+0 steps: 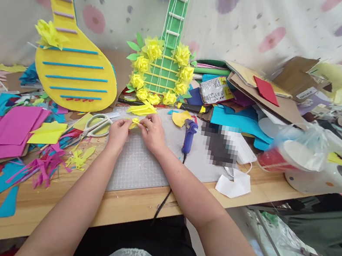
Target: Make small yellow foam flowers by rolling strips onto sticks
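Between my fingertips is a small yellow paper flower, held above the grey cutting mat. My left hand pinches its left side, and my right hand pinches its right side. Just beyond lie folded yellow paper pieces. White-handled scissors rest left of my left hand. A blue glue gun stands on the mat to the right of my right hand, its cord running toward the table's front edge.
A yellow paper instrument and a green one trimmed with yellow flowers lean at the back. Magenta paper sheets and scraps cover the left side. A white mask, a red cup and a metal-mouthed bottle are on the right.
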`<state>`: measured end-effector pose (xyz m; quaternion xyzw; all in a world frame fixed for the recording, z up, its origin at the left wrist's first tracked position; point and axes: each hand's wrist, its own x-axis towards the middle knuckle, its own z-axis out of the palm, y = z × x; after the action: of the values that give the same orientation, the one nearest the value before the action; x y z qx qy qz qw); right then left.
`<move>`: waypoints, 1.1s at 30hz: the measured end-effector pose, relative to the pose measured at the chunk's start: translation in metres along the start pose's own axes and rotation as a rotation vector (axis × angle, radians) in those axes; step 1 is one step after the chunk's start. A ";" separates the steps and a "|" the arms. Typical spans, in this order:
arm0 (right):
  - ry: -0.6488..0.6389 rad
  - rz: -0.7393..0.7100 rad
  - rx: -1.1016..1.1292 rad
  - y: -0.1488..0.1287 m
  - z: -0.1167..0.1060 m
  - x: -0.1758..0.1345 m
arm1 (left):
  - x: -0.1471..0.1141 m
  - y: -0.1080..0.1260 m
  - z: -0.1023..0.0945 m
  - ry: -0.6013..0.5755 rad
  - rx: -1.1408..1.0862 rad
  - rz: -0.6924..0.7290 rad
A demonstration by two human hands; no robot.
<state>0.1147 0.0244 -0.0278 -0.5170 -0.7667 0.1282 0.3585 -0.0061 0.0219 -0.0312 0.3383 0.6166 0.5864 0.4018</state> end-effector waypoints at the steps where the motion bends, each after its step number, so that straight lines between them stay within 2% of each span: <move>1: 0.000 -0.012 0.000 0.000 0.000 0.000 | 0.000 0.002 -0.002 -0.021 0.007 -0.022; 9: -0.040 -0.109 -0.009 0.000 0.001 -0.004 | 0.002 0.010 -0.015 -0.217 0.048 0.004; 17: -0.099 -0.170 0.007 0.003 0.001 -0.004 | 0.004 0.013 -0.020 -0.266 0.092 0.022; 20: -0.068 -0.112 -0.005 0.002 -0.001 -0.004 | 0.004 0.012 -0.018 -0.253 0.127 0.038; 24: -0.030 -0.033 -0.055 -0.003 -0.004 -0.005 | 0.005 0.006 -0.015 -0.207 0.260 0.128; 31: -0.043 -0.053 -0.083 -0.008 -0.004 -0.005 | 0.002 -0.003 -0.008 -0.087 0.359 0.286; 33: -0.047 -0.058 -0.083 -0.008 -0.004 -0.006 | 0.001 -0.003 -0.007 -0.069 0.338 0.292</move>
<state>0.1128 0.0148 -0.0228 -0.5059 -0.7941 0.0980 0.3223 -0.0126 0.0194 -0.0342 0.5065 0.6364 0.5147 0.2712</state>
